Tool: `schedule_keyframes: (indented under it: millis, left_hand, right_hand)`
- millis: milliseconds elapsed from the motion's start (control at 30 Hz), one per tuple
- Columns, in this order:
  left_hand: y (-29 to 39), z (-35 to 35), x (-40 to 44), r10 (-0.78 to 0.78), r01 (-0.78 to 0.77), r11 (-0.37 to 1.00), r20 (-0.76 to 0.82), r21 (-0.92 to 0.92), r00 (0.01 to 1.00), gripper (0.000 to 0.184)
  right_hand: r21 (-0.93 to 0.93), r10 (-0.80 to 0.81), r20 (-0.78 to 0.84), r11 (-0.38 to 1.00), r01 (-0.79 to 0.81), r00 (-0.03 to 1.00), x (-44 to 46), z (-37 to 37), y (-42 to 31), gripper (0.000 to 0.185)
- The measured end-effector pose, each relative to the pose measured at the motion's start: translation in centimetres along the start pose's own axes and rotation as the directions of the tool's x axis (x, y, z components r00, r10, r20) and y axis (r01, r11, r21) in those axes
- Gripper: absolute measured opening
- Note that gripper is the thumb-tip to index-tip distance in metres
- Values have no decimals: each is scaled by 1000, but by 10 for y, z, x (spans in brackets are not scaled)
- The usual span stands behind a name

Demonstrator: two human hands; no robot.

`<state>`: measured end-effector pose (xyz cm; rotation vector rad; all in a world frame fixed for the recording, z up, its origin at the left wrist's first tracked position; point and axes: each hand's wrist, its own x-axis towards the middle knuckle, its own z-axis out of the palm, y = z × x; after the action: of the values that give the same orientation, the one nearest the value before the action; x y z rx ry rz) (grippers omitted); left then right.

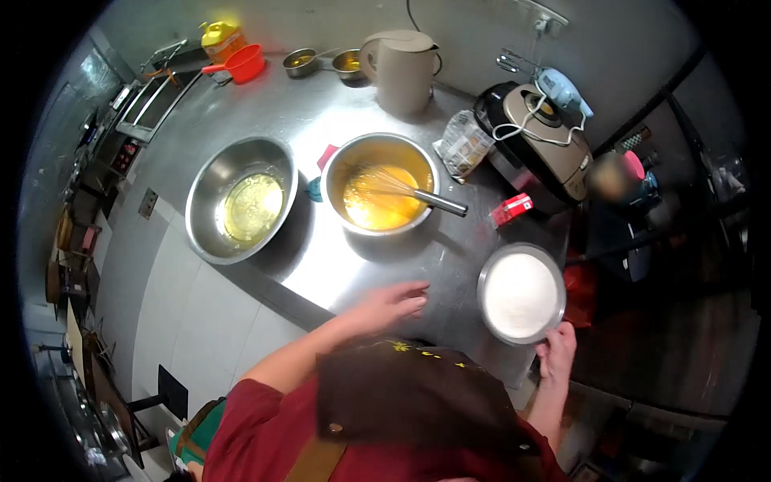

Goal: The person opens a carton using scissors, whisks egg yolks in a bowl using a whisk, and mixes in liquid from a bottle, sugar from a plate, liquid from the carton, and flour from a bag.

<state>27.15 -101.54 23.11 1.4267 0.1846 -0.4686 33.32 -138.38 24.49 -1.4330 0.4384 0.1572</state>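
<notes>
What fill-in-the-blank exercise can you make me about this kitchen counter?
1. The bowl of white powder is held by the person's ____ hand.
2. The wire-looped tool in the bowl of orange liquid is a ____.
3. The dipper beside the yellow jug is coloured ____.

Missing words: right; whisk; red.

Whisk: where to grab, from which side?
Grip the whisk by its handle, probably from the picture's right: the handle juts past the steel bowl's rim on that side, while the wires sit down in the yellow liquid.
</notes>
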Motion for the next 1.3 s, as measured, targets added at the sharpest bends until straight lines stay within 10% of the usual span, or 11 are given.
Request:
schedule_keyframes:
  millis: [233, 533, 800, 1067, 1300]
  left_hand:
    - [-10, -32, -7, -140, 129, 954, -22, -271, 990, 50]
    - [-2, -91, -34, 9, -293, 794, -472, -532, 881, 59]
    - [31, -123, -35, 48, -381, 777, -557, -502, 829, 57]
    - [56, -142, -21, -27, -298, 860, -620, -414, 784, 58]
    - [71, -145, 3, -20, -274, 893, -640, -357, 768, 54]
  right_hand:
    - [51, 57, 454, 995, -89, 889, -8, 154, 24, 17]
    - [-208, 341, 672, 939, -273, 658, 34, 224, 22, 34]
    - [266, 163, 428, 917, -296, 889, 102, 274, 36, 31]
    - [197, -443, 423, 897, 396, 790, 89, 274, -5, 21]
    - [142, -544, 436, 828, 542, 717, 77, 264, -3, 19]
